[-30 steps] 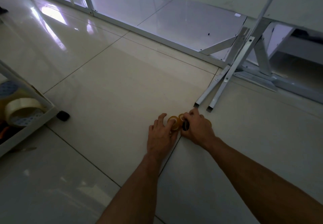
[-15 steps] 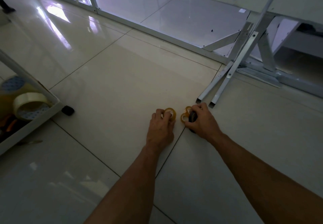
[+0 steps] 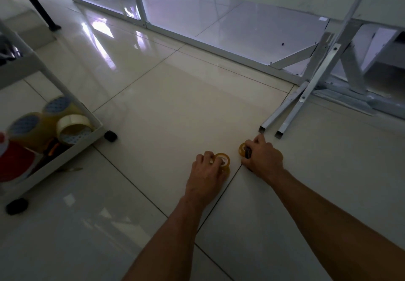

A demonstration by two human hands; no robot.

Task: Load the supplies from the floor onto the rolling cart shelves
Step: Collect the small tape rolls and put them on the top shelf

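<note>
Tape roll lies on the floor, hole up, gripped by the left hand. The right hand grips a second roll, on edge, near table legs. Open floor separates both from the cart.

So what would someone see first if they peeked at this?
Two hands on the shiny floor in the middle: the left hand grips a small yellow tape roll, the right hand grips another yellow roll. At the left edge, a white cart holds bigger tape rolls.

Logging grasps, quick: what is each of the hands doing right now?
Left hand: grips a yellow tape roll.
Right hand: grips a second yellow tape roll.
</note>
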